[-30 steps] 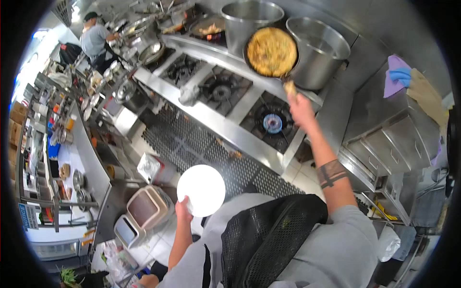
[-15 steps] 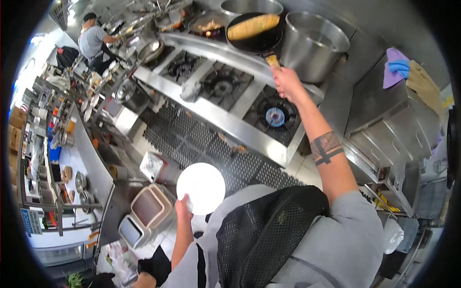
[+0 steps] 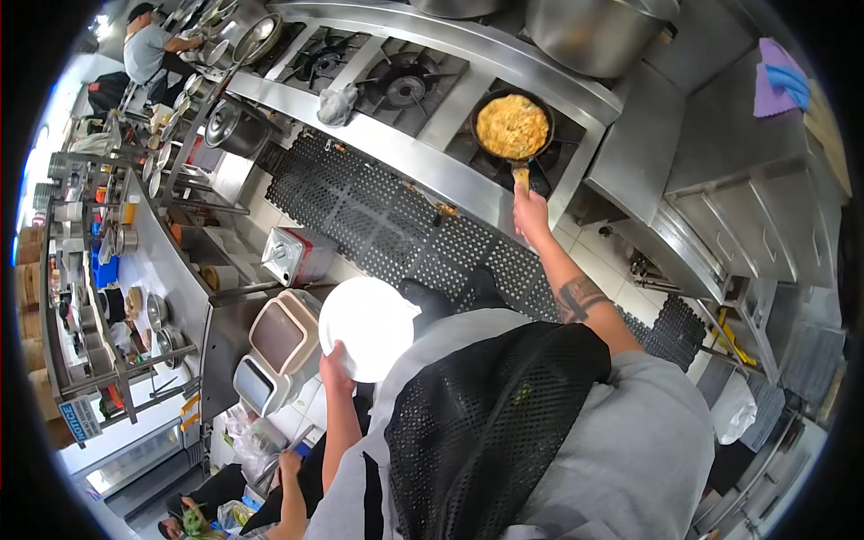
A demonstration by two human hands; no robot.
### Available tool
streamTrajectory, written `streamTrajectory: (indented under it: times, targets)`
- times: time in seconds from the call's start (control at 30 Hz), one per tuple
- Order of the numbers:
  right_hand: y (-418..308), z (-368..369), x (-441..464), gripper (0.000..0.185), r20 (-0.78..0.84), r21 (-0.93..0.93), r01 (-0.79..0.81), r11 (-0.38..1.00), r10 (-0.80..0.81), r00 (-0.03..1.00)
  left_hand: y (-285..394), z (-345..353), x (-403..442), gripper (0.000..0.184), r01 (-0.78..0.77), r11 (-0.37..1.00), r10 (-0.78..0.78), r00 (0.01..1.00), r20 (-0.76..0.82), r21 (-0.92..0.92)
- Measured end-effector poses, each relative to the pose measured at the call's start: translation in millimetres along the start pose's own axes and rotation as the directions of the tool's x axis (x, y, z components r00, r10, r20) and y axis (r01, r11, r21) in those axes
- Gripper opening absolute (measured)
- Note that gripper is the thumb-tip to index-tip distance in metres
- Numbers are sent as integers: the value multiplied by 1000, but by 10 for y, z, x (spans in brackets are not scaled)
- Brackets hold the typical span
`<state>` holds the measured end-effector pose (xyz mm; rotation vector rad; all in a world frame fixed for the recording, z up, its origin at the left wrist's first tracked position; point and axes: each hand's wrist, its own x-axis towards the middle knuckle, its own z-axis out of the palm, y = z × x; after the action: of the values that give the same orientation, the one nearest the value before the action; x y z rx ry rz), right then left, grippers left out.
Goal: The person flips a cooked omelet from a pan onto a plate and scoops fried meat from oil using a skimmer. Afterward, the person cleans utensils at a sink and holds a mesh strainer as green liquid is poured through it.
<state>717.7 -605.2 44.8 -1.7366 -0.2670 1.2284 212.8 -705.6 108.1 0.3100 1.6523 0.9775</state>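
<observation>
My right hand (image 3: 530, 214) is closed around the wooden handle of a black frying pan (image 3: 480, 148), which sits level over the front right burner. In the pan lies a round, browned omelette-like food (image 3: 512, 126). Low at my left side, my left hand (image 3: 336, 367) grips the edge of a white plate (image 3: 369, 326). Nothing lies on the plate's visible face. The flame under the pan is hidden.
A large steel pot (image 3: 585, 36) stands behind the pan. A grey cloth (image 3: 337, 106) lies on the stove's front ledge. Bins (image 3: 283, 333) and a metal tin (image 3: 292, 255) stand at my left. One co-worker (image 3: 148, 54) is far left; another's arm (image 3: 290, 495) shows below.
My right hand has brought the pan down from a raised, tilted position beside the pot to the front burner. The food now lies flat in it. The plate remains in my left hand.
</observation>
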Motion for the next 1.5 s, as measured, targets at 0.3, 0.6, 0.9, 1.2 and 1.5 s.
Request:
streamTrajectory:
  times: [0.3, 0.6, 0.9, 1.2, 1.5]
  targets:
    - [383, -58, 213, 36, 115, 154, -104, 983, 87, 990, -31, 211, -92, 46, 3, 999, -4, 999, 37, 37]
    - [343, -121, 329, 34, 175, 147, -57, 987, 31, 984, -226, 129, 25, 44, 74, 996, -77, 996, 51, 46]
    - [348, -57, 314, 38, 84, 42, -33, 999, 29, 996, -198, 166, 9, 44, 67, 997, -69, 996, 56, 28]
    - [324, 47, 184, 40, 103, 42, -68, 997, 64, 993, -288, 119, 80, 46, 106, 994, -107, 992, 63, 16]
    - [1032, -552, -513, 58, 403, -577, -76, 813, 364, 840, -413, 18, 176, 45, 65, 998, -63, 996, 67, -27]
